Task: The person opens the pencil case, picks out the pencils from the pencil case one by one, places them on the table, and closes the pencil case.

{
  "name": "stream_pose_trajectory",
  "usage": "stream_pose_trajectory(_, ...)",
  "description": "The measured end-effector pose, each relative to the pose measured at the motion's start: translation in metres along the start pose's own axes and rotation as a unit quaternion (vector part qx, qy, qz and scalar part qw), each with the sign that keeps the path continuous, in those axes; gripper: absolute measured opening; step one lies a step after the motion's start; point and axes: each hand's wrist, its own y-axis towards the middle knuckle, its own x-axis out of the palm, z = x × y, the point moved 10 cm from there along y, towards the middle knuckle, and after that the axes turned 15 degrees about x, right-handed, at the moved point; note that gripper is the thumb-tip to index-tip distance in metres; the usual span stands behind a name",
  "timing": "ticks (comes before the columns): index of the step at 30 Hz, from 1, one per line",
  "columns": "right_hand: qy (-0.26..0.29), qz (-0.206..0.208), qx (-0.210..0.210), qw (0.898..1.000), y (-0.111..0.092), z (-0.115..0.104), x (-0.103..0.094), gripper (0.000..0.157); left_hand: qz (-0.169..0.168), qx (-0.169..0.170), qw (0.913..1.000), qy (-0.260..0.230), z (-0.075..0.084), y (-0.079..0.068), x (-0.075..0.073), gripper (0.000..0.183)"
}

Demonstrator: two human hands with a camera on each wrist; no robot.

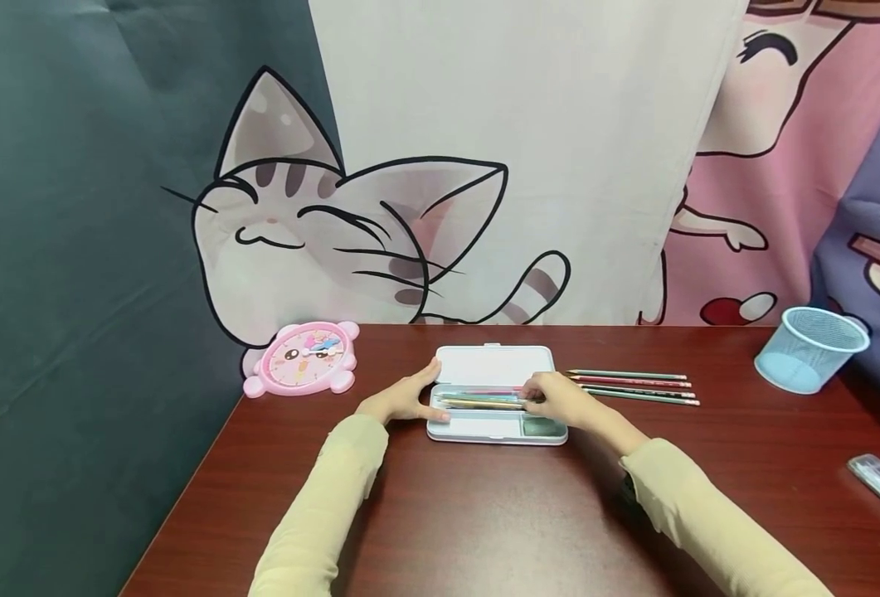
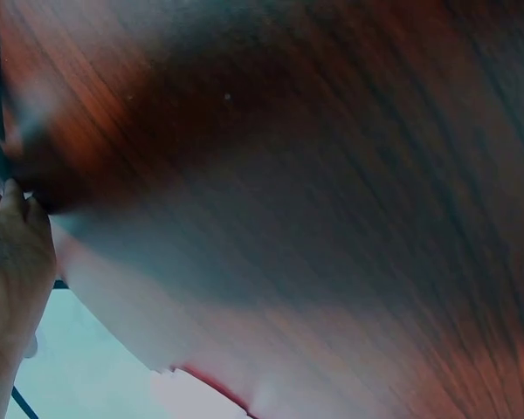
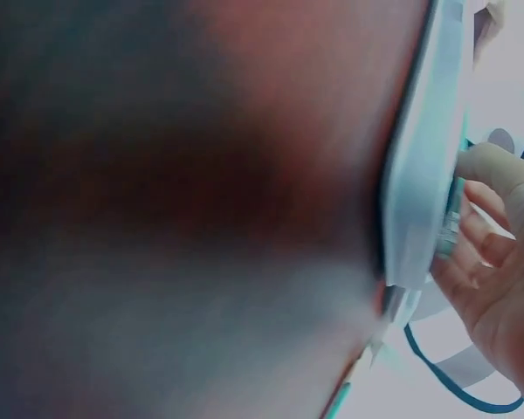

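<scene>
Left arm and right arm reach forward

Both slant inward from the near edge of the head view, pale sleeves ending near the wrists. The left grip is spread, its thumb well apart from the forward-reaching fingers. The right grip points back toward it, fingers bent down and inward, as the right wrist view also shows.

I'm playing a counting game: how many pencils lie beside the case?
4 visible, right of the case: a green pencil farthest, then a red one, a dark one, another green one nearest. The right hand may hide more.
</scene>
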Motion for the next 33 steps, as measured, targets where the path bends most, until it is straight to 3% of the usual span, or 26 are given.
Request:
stream_pose_trajectory(5,0.074,0.025,0.045,0.996,-0.005,0.014,-0.009,0.008,0.002,-0.002,1.0000,-0.004,-0.001,0.002,0.000,0.098)
stream_pose_trajectory(11,0.174,0.018,0.109,0.979,-0.006,0.032,-0.021,0.013,0.001,-0.007,1.0000,-0.006,0.000,0.002,0.000,0.098)
stream_pose_trajectory(17,0.230,0.024,0.138,0.963,-0.012,0.045,-0.030,0.018,-0.002,-0.008,1.0000,-0.001,0.000,0.002,0.000,0.099)
stream_pose_trajectory(27,0.286,0.019,0.160,0.945,-0.028,0.068,-0.039,0.026,0.003,-0.006,1.0000,0.002,-0.002,0.001,0.000,0.099)
stream_pose_trajectory(33,0.274,0.031,0.156,0.948,-0.046,0.090,-0.051,0.028,0.006,-0.008,0.9999,-0.010,-0.001,0.001,0.001,0.099)
